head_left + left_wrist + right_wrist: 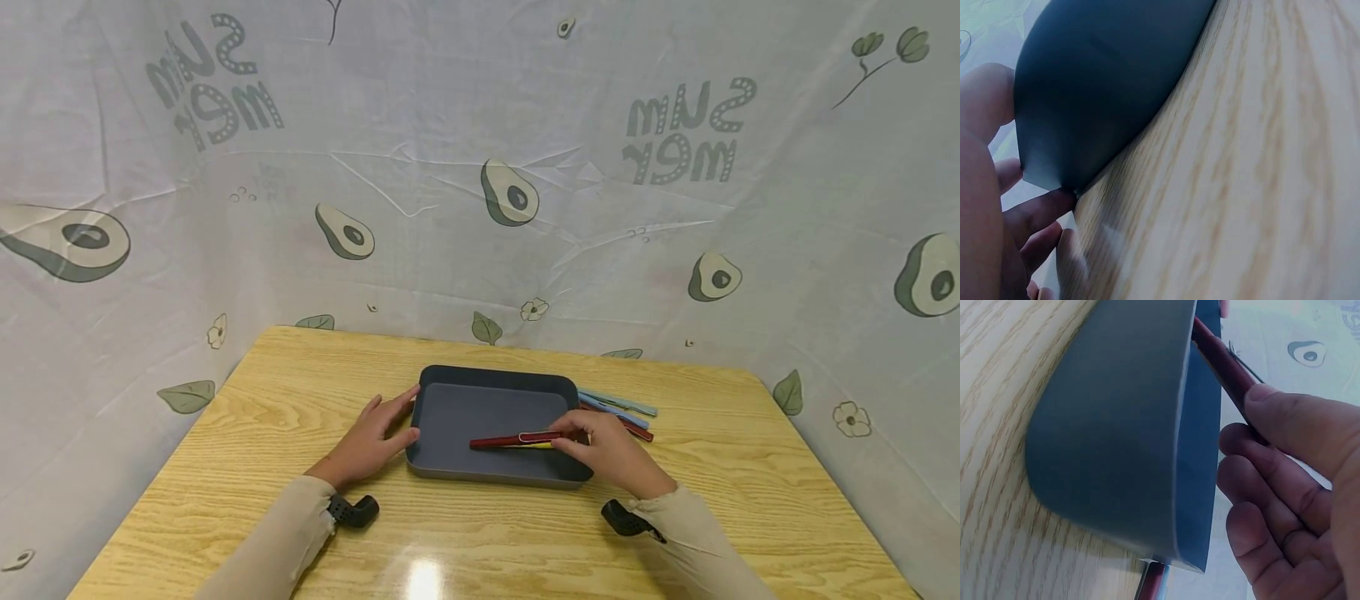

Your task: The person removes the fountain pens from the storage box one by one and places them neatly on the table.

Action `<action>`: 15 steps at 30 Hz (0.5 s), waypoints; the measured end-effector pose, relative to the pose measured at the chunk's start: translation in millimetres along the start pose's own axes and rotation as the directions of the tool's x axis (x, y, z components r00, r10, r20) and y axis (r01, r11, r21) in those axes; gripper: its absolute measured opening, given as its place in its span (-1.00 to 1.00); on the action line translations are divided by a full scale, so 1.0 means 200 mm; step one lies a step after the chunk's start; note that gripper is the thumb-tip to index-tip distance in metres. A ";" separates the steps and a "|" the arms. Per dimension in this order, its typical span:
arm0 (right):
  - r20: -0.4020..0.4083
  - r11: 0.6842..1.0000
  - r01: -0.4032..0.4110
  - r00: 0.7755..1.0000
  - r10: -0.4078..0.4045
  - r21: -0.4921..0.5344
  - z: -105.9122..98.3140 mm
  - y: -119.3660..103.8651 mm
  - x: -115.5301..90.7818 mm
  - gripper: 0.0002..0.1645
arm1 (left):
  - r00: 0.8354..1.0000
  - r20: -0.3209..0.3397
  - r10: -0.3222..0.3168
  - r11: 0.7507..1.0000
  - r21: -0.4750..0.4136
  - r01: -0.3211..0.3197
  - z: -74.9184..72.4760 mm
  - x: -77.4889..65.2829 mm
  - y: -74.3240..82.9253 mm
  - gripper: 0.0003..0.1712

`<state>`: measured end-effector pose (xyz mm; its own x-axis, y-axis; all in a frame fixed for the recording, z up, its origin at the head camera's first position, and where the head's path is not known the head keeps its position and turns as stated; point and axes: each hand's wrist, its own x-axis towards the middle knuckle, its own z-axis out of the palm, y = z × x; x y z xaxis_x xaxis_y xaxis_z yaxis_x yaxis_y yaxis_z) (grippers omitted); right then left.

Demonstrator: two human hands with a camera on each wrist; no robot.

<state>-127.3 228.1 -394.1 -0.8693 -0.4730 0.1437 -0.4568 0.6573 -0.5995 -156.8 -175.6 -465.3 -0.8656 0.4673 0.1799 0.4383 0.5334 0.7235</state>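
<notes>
A dark grey rectangular tray (487,408) lies on the wooden table. My left hand (372,435) rests against its left side, thumb and fingers spread; the left wrist view shows fingertips touching the outer wall (1104,81). My right hand (603,450) pinches a dark red pen with a clip (498,442) between thumb and fingers, above the right part of the tray. Under that pen shows a strip of something yellow (538,446), mostly hidden. In the right wrist view, the held red pen (1225,365) slants over the tray's rim.
Right of the tray, partly behind my right hand, lie light blue pens (618,403) and another dark red pen (637,431). A pale curtain (420,275) printed with avocados hangs behind the table (480,533).
</notes>
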 end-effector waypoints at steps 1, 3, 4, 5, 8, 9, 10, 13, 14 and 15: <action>0.002 1.000 0.005 1.000 -0.005 0.001 0.00 0.00 0.00 -0.83 | 1.000 0.001 -0.001 1.000 0.000 0.001 0.00 0.00 0.00 -0.15; 0.007 1.000 0.022 1.000 -0.022 0.006 0.00 0.00 0.00 -0.82 | 1.000 0.001 -0.001 1.000 0.004 0.001 0.00 0.00 0.00 -0.15; 0.008 0.999 0.031 0.999 -0.031 0.012 0.00 0.01 0.00 -0.82 | 1.000 0.002 -0.002 1.000 0.003 0.002 0.00 0.00 0.00 -0.15; 0.009 0.999 0.040 0.999 -0.041 0.016 0.00 0.01 0.00 -0.81 | 1.000 0.003 -0.002 1.000 0.002 0.002 0.00 0.00 0.00 -0.15; -0.006 0.998 0.065 0.998 -0.065 0.012 0.00 0.01 0.00 -0.82 | 1.000 0.003 0.001 1.000 -0.004 -0.001 0.00 0.00 0.00 -0.16; -0.016 0.997 0.071 0.997 -0.071 0.004 0.00 0.01 0.00 -0.83 | 1.000 0.003 0.003 1.000 -0.008 -0.003 0.00 0.00 0.00 -0.16; -0.030 0.997 0.078 0.997 -0.078 -0.005 0.00 0.01 -0.01 -0.83 | 1.000 0.002 0.006 1.000 -0.011 -0.006 0.00 0.00 0.00 -0.16; -0.084 0.996 0.088 0.992 -0.091 -0.030 0.00 0.01 -0.01 -0.84 | 1.000 -0.001 0.013 1.000 -0.019 -0.013 0.00 0.00 0.01 -0.16; -0.103 0.995 0.091 0.990 -0.095 -0.036 0.00 0.01 -0.01 -0.85 | 1.000 -0.001 0.014 1.000 -0.024 -0.014 0.00 0.00 0.01 -0.16; -0.121 0.995 0.095 0.988 -0.099 -0.039 0.00 0.01 -0.01 -0.85 | 1.000 0.000 0.012 1.000 -0.024 -0.012 0.00 0.00 0.01 -0.16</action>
<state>-125.9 230.5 -395.7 -0.8363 -0.4612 0.2965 -0.5442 0.6318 -0.5520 -155.8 -175.2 -463.2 -0.8602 0.4738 0.1885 0.4427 0.5105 0.7371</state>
